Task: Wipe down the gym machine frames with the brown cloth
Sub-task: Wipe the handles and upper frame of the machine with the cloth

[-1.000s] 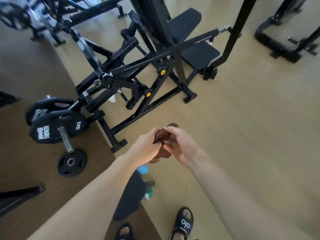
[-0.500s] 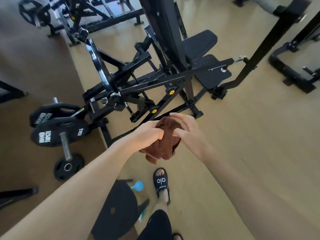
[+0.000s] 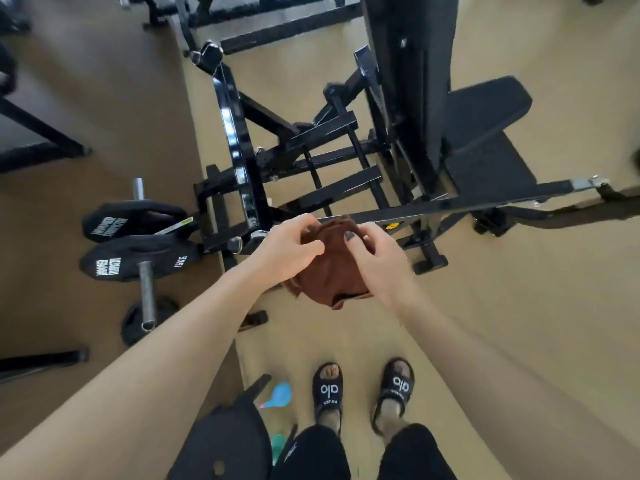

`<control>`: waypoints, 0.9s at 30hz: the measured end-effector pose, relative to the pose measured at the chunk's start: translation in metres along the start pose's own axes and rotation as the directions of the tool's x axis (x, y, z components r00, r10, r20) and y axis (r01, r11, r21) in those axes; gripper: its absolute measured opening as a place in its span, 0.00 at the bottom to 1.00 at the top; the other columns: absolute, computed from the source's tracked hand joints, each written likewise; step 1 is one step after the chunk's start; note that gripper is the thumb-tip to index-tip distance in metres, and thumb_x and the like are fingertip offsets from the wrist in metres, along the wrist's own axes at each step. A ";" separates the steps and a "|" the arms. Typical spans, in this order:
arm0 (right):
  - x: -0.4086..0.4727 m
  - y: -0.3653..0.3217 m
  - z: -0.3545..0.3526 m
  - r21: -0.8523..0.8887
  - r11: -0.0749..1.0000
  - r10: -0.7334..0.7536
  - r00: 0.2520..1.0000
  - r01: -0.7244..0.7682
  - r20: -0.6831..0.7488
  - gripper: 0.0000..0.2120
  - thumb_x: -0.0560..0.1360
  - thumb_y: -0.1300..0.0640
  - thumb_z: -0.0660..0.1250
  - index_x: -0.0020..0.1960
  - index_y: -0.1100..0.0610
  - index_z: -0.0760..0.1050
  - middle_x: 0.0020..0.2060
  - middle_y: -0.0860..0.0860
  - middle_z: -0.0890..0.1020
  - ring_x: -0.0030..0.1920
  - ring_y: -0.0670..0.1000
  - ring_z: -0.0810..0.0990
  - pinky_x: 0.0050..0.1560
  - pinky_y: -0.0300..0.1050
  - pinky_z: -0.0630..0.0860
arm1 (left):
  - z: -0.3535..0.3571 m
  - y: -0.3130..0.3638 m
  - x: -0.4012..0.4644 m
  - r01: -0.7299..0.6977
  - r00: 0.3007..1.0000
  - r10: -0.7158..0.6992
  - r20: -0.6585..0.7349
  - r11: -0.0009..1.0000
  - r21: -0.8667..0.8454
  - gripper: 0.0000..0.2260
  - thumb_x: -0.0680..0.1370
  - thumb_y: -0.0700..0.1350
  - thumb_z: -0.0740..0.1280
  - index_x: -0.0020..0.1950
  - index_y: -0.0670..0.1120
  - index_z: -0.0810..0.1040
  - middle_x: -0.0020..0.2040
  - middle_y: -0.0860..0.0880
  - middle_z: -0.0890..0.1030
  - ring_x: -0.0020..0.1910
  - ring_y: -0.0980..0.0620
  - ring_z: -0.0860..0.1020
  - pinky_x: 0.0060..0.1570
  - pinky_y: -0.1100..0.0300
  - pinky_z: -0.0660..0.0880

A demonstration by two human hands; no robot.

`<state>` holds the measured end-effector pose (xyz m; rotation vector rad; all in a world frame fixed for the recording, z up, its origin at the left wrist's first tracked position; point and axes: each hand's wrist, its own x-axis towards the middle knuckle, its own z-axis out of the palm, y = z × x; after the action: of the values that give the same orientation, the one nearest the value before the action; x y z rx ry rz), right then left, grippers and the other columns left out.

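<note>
You hold the crumpled brown cloth (image 3: 329, 271) between both hands, in front of you and above the tan floor (image 3: 519, 306). Your left hand (image 3: 287, 249) grasps the cloth's left edge, fingers curled over it and thumb tucked against the fabric. Your right hand (image 3: 375, 259) pinches its right side, the thumb with a dark nail lying on top of the folds. The cloth bulges between your palms and a loose flap hangs just below your right wrist.

Compared with half a second ago, you stand closer to the black steel gym machine frame (image 3: 346, 188): its horizontal bar with the yellow round cap (image 3: 391, 226) now lies just beyond your fingertips, where before it sat well above them. The cloth shows more broadly spread between your hands than it did then. Both your feet in black slide sandals (image 3: 327, 393) now show side by side below your hands, where earlier only one sandal was in view.

To the left of your left hand, black weight plates marked 15 KG (image 3: 138, 258) sit on a steel peg. Beyond your right hand lie the machine's black padded seat (image 3: 485, 109) and textured footplate (image 3: 491, 174). A small blue object (image 3: 278, 394) lies on the floor near your left foot.
</note>
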<state>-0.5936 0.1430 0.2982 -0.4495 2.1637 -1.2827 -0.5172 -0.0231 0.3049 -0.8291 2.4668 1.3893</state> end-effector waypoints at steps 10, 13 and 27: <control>0.142 0.016 0.084 -0.151 0.983 -0.101 0.994 0.106 0.039 0.11 0.86 0.53 0.58 0.64 0.54 0.75 0.54 0.49 0.78 0.52 0.48 0.77 0.56 0.50 0.80 | -0.029 -0.068 0.081 0.252 0.904 -0.239 -0.355 0.968 -0.011 0.20 0.85 0.52 0.57 0.78 0.54 0.64 0.71 0.48 0.74 0.66 0.47 0.74 0.58 0.55 0.74; 0.164 0.037 0.103 -0.426 0.893 -0.125 0.990 0.142 0.068 0.20 0.85 0.57 0.56 0.77 0.54 0.66 0.65 0.56 0.70 0.61 0.54 0.73 0.60 0.50 0.74 | -0.019 -0.099 0.100 0.453 0.814 -0.392 -0.428 0.890 0.047 0.23 0.85 0.54 0.55 0.81 0.51 0.59 0.75 0.43 0.70 0.72 0.41 0.68 0.70 0.44 0.68; 0.187 0.055 0.118 -0.643 0.212 -0.321 0.674 0.736 0.666 0.39 0.78 0.35 0.63 0.81 0.54 0.59 0.58 0.53 0.80 0.52 0.56 0.81 0.51 0.50 0.74 | 0.017 -0.138 0.136 0.672 0.586 -0.469 -0.661 0.737 0.072 0.21 0.84 0.50 0.51 0.46 0.46 0.82 0.45 0.48 0.83 0.46 0.45 0.78 0.54 0.50 0.67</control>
<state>-0.6636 -0.0137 0.1485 -1.9185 2.1683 -0.0223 -0.5548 -0.1160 0.1383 -2.0210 2.3114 0.4904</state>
